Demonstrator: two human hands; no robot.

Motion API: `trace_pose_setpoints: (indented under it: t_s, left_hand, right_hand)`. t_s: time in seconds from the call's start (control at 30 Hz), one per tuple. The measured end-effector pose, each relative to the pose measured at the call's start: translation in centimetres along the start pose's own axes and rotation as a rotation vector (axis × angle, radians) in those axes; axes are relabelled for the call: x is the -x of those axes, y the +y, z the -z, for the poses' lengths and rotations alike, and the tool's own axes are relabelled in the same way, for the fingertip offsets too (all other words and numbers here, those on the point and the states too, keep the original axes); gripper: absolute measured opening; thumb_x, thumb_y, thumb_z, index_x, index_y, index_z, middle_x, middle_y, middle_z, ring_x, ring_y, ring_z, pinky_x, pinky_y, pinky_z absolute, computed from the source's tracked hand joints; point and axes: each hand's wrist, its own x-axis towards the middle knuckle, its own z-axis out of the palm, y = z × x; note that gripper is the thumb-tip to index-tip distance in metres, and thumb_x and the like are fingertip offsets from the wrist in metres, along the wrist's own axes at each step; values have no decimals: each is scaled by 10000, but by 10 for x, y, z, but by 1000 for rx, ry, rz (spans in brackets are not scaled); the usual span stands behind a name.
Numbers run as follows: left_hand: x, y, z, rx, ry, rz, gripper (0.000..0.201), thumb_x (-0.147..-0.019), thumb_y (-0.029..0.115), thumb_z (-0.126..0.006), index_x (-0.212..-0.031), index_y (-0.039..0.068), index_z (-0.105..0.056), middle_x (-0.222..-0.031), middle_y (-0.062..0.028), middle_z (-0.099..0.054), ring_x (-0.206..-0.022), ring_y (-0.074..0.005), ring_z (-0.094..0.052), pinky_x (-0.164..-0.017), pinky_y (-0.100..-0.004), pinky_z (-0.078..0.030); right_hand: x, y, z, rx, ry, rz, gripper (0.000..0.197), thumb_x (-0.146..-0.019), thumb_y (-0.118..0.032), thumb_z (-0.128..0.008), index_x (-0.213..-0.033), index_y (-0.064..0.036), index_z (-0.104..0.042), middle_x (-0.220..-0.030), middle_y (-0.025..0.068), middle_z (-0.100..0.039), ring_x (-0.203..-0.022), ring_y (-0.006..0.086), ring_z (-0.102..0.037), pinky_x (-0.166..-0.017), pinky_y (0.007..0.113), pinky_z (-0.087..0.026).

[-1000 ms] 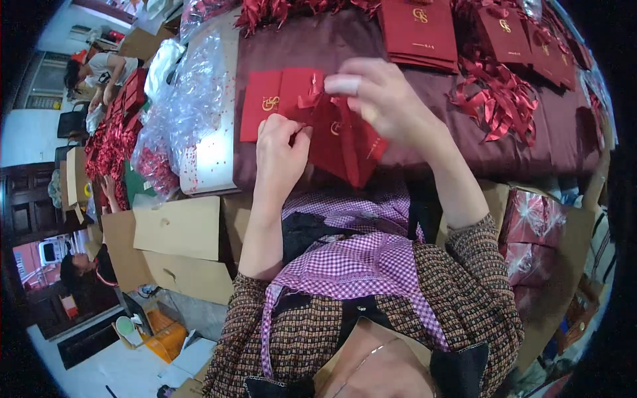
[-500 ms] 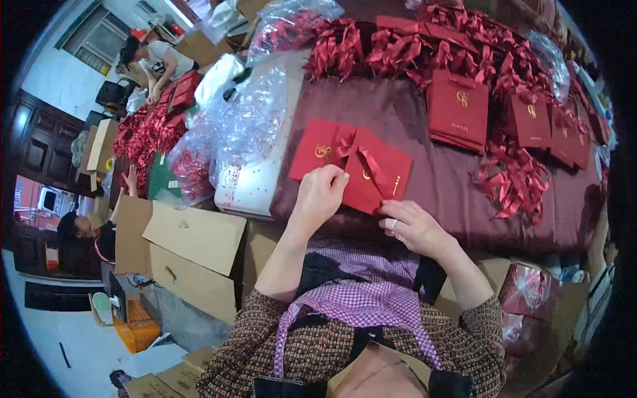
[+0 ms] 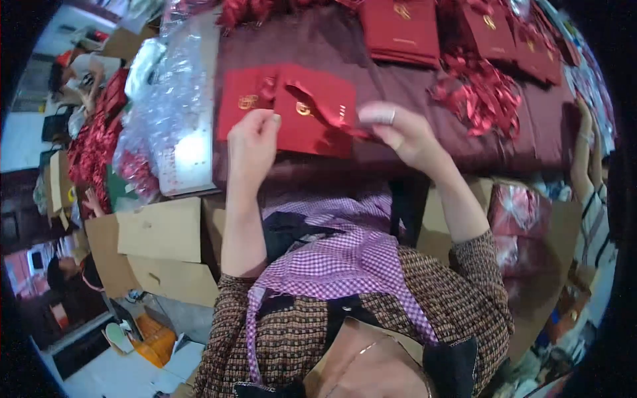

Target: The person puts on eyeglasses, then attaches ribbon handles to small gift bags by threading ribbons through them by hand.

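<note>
The red bag is laid flat on the surface, in front of the person's body, and a gold emblem is printed on it. Nearest to the view, a brown patterned garment is worn, with a purple checked apron over it. Beyond the apron, both forearms are stretched toward the bag. The left hand is placed near the bag's left side; its fingers are curled together, with the thumb closed toward them, and whether anything is pinched there cannot be told. The right hand is raised at the bag's right side; it is blurred, and its fingers are partly bent. A dark red ribbon is extended across the bag up to these fingers, but whether it is gripped cannot be told. Just beside the bag, on its left, a second red bag is laid. At the left, an opened cardboard box is seen, and at the right, red packs are wrapped in clear film. Farther on the surface, a ribbon heap and a stack of red bags are placed. Clear plastic is spread at the left, and beyond it, a co-worker is seen, bent forward.
</note>
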Motion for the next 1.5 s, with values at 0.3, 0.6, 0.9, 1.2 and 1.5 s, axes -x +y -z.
trace_pose_setpoints:
  t_s: [0.3, 0.6, 0.9, 1.2, 1.5]
  left_hand:
    - [-2, -4, 6, 216, -180, 83, 237, -893, 57, -627, -1105, -46, -648, -784, 27, -593, -692, -40, -494, -628, -215, -430]
    - [4, -9, 14, 266, -273, 26, 327, -865, 2, -619, -1185, -59, -605, -837, 39, -575, -722, -26, -474, -646, -191, -422]
    - [7, -8, 7, 287, -233, 64, 342, -848, 7, -652, -1179, -65, -606, -852, 21, -577, -740, -41, -497, -666, -205, -446]
    - [14, 0, 0, 304, -208, 65, 320, -843, 1, -654, -1157, -55, -620, -850, 6, -607, -712, -44, -518, -654, -212, -461]
    - [25, 24, -1, 251, -167, -28, 299, -849, -4, -649, -1144, -43, -625, -849, -36, -646, -711, -66, -558, -653, -229, -489]
  right_hand:
    - [-4, 8, 25, 484, -205, 246, 396, -758, 23, -635, -1097, -169, -703, -1108, 43, -639, -1073, 251, -560, -963, 390, -425]
    - [-20, 12, 12, 533, -359, 291, 205, -771, -48, -652, -964, -117, -655, -1161, 45, -606, -1118, 250, -533, -969, 384, -388]
    - [-18, -7, -16, -586, -152, 26, 143, -921, -21, -567, -1058, -7, -602, -1066, 72, -643, -999, 136, -603, -881, 279, -478]
    - [-34, -14, -49, -28, 11, 195, 146, -883, -101, -637, -1011, -34, -615, -921, 42, -615, -851, 177, -565, -811, 301, -437]
    - [-41, -20, -71, 272, 11, 177, 101, -830, -128, -629, -880, -60, -573, -779, 97, -582, -796, 289, -565, -820, 404, -395]
